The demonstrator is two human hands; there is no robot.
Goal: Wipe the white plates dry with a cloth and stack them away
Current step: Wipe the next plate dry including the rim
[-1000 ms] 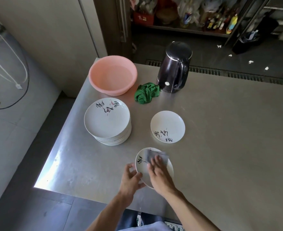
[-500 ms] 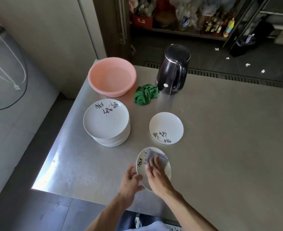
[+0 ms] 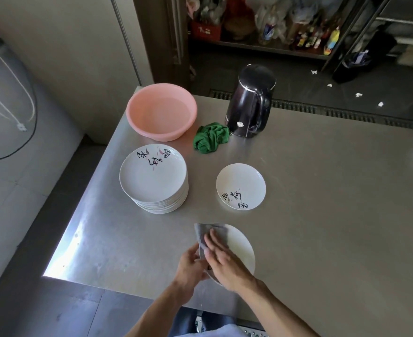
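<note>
Shifted leftward since half a second ago: grey cloth [image 3: 207,233], now covering the left part of the held plate [image 3: 241,249] and overhanging its rim, hiding the black lettering seen earlier. Presses the cloth against the plate's face with right hand [image 3: 224,261], fingers straight and flat, clasping nothing. Grips the plate's near-left rim with left hand [image 3: 190,266], fingers curled round the edge. Holds the plate tilted, over the near part of the steel table [image 3: 322,215]. Records stack of white plates [image 3: 152,176] on the table to the left, well apart from both hands, black lettering on the top plate. Records single plate [image 3: 240,186] lying flat right of the stack, beyond the held plate and apart from it. Notes pink basin [image 3: 161,110], crumpled green cloth [image 3: 210,137] and dark kettle [image 3: 251,103] at the far side, green cloth just beside the kettle's base.
</note>
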